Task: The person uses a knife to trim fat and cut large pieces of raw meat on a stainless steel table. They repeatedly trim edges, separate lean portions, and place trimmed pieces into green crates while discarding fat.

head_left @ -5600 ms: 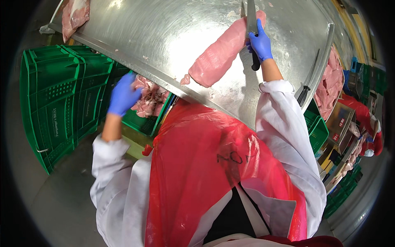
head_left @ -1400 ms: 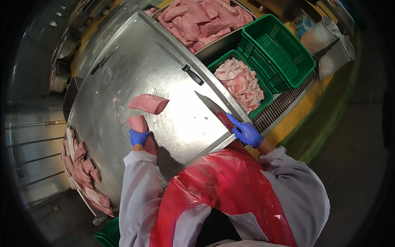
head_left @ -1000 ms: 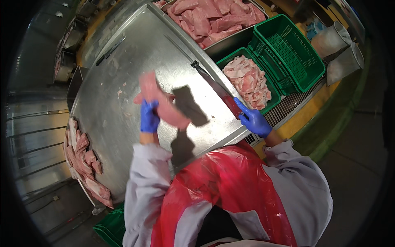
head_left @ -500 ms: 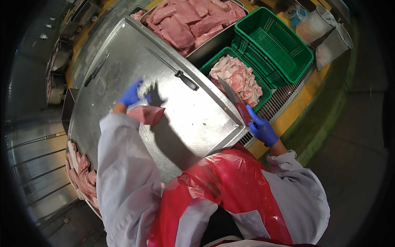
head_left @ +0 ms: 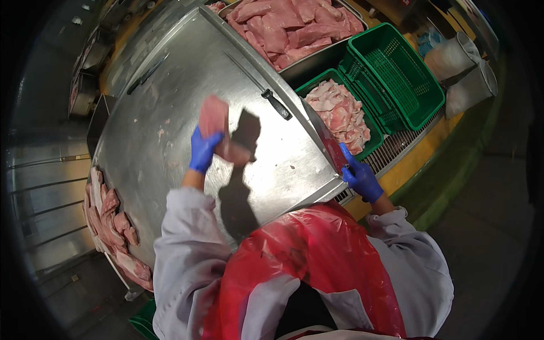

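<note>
Obliquely, meat piece point(head_left: 215, 118) slants in left hand point(head_left: 203, 148), far end leftward.

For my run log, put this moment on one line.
Left hand: gripping meat piece over metal table | right hand: holding knife near table edge | black-handled rod: on table | meat trimmings: in green crate

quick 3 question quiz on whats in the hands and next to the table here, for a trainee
1. Multiple choice: what does the left hand hold? (a) a cloth (b) a piece of raw pink meat (c) a hose
2. True or false: the right hand holds a knife.
3. Fill the gap: the pale meat trimmings lie in a ____-coloured crate.

Key: 1. b; 2. true; 3. green
</note>
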Demonstrator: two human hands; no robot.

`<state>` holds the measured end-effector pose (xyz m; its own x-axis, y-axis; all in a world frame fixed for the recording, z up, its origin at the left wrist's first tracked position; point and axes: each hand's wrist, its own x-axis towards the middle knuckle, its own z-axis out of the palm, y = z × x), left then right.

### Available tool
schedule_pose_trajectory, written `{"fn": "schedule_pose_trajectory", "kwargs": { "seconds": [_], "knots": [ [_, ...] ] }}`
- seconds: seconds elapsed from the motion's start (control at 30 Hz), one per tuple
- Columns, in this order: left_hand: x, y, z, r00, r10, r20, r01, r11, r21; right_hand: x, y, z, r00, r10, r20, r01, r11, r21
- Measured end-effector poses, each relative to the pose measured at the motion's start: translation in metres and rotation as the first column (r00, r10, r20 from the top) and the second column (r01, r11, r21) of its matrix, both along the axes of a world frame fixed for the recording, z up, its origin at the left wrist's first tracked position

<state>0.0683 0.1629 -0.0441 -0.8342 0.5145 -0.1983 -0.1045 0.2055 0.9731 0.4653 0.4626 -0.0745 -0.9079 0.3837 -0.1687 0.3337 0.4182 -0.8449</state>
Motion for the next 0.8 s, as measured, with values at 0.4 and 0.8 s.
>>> {"fn": "schedule_pose_trajectory", "kwargs": {
  "seconds": [0.4,0.8],
  "knots": [
    [-0.112,0.134,0.043,0.826,-0.123,-0.550,-0.076,0.943,-0.324,0.016,-0.004,0.015,0.999,-0.048,-0.002,0.048,0.998,-0.032],
    [0.313,-0.402,-0.102,0.798,0.022,-0.603,-0.560,0.398,-0.727,-0.054,-0.059,0.007,0.962,0.266,0.058,-0.251,0.950,-0.187]
  ]
}}
